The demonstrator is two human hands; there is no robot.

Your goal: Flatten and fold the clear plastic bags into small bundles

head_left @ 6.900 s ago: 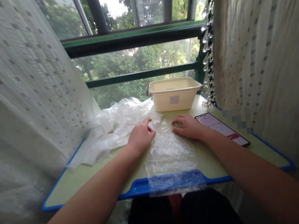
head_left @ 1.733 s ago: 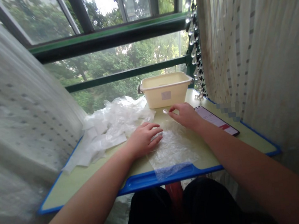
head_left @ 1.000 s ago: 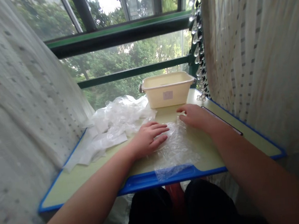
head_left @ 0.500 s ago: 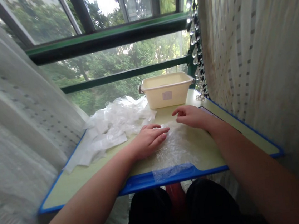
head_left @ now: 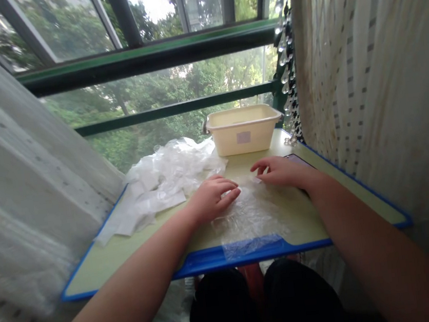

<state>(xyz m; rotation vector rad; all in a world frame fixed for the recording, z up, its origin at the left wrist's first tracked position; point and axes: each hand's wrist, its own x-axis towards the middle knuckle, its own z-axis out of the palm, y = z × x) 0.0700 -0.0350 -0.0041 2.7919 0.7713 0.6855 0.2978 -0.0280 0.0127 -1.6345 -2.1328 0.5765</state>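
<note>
Drawn back from the cream container (head_left: pixel 246 146) since the earlier frame, the right hand (head_left: pixel 275 170) now sits a little nearer the person and covers most of the phone (head_left: pixel 298 159), whose screen showed far more then. The left hand (head_left: pixel 217 197) has barely shifted from its place over the clear plastic film (head_left: pixel 252 217); the container stands where it did.

The film lies crinkled on the worktop (head_left: pixel 307 225), between the hands and toward the person, its near end draped over the blue edge tray (head_left: pixel 206 259). The left hand is relaxed and unclenched, palm down, fingers slightly bent and resting at the film's left side. The right hand's fingers are curled, thumb near a small whitish bit of plastic at the film's far end; whether they grip it, I cannot tell.

A heap of white, translucent plastic (head_left: pixel 178 161) spreads beyond the left hand, reaching toward the container's left side. The container is upright at the far side, a pale label (head_left: pixel 243 137) on its front. Behind stands a window (head_left: pixel 167 86), with curtains (head_left: pixel 380 90) on both sides.
</note>
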